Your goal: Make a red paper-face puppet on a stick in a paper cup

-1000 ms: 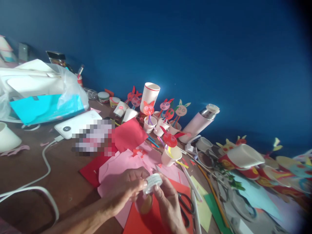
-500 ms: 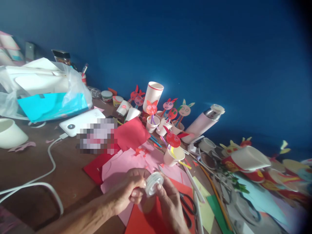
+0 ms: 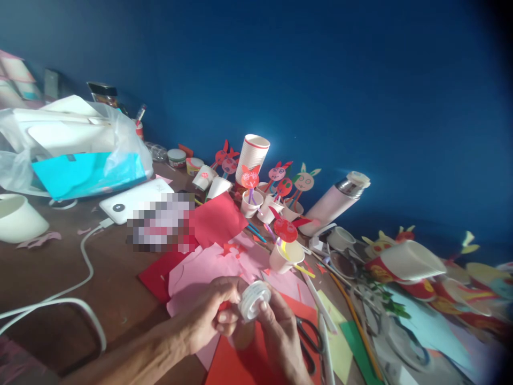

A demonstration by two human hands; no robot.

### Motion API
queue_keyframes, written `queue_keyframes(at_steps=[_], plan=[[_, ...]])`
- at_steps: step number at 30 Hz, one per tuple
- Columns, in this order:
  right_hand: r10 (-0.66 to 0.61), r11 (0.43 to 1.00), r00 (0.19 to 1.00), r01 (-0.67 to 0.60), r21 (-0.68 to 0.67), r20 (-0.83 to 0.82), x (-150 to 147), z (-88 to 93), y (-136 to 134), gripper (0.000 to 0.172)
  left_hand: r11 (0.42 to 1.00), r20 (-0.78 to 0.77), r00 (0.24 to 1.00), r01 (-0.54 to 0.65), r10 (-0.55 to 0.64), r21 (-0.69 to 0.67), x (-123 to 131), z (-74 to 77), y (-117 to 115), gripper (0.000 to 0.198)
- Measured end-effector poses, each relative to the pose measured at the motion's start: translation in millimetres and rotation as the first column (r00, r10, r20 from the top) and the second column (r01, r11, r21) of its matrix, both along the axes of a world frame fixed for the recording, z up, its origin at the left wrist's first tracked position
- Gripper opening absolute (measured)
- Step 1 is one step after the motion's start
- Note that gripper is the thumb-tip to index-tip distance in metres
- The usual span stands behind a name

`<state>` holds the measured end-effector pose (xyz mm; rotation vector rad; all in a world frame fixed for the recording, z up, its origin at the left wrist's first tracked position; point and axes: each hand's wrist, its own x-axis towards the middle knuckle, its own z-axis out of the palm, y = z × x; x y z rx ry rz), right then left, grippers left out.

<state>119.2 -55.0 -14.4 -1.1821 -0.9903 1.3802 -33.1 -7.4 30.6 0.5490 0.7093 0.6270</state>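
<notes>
A small white roll of tape (image 3: 254, 299) is held low in the middle of the head view between both hands. My left hand (image 3: 211, 314) pinches its left side with thumb and fingers closed. My right hand (image 3: 279, 331) grips its right side, fingers curled. Under the hands lie pink paper (image 3: 200, 272) and a red sheet (image 3: 244, 363). A paper cup with a red paper animal head on a straw (image 3: 285, 251) stands just beyond them. Black scissors (image 3: 306, 339) lie right of my right hand.
A tall stack of paper cups (image 3: 251, 158) and several cup figures stand at the blue wall, with a pink thermos (image 3: 334, 203) beside them. A white power bank (image 3: 134, 199) with cable, a plastic bag of paper (image 3: 76, 144) and a white bowl (image 3: 18, 216) are at left. Craft scraps crowd the right.
The hands have turned the tape roll slightly, so its open face now shows more. The view has shifted a little to the left.
</notes>
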Motion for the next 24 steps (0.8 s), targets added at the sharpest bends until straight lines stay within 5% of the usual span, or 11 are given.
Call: queue_keyframes(at_steps=[24], plan=[[-0.077, 0.997, 0.996, 0.076, 0.030, 0.055, -4.4, 5.1, 1.8, 0.034, 1.000, -0.059, 0.998, 0.008, -0.008, 0.007, -1.4, 2.2, 0.4, 0.011]])
